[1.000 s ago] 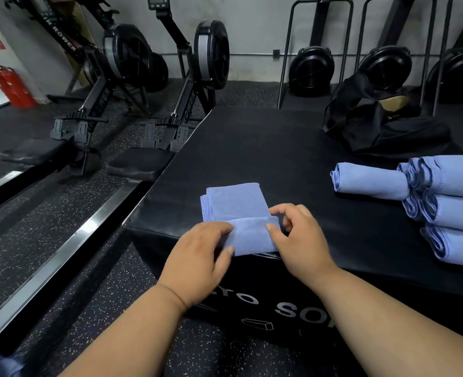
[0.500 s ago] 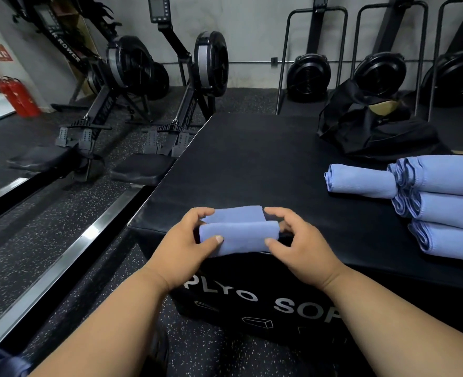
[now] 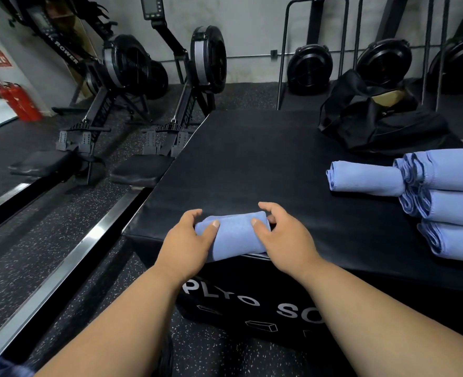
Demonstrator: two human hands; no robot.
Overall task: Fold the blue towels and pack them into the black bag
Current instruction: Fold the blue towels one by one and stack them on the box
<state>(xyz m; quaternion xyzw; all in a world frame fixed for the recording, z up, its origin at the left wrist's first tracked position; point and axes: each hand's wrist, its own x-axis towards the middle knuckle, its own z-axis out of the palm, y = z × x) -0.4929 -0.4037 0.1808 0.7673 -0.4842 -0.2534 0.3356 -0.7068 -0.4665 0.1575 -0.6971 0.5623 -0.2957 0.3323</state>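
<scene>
Gym rowing machines (image 3: 154, 85) line the wall behind a black plyo box (image 3: 252, 164), where the left hand (image 3: 186, 240) and right hand (image 3: 287, 238) curl around a rolled blue towel (image 3: 234, 238) at its near edge. More rolled towels (image 3: 429, 197) lie stacked to the right, near the black bag (image 3: 374, 123).

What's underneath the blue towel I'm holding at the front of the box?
The rolled towel lies on the black box at its front edge, gripped by the left hand and right hand. The spot beneath it is covered.
</scene>
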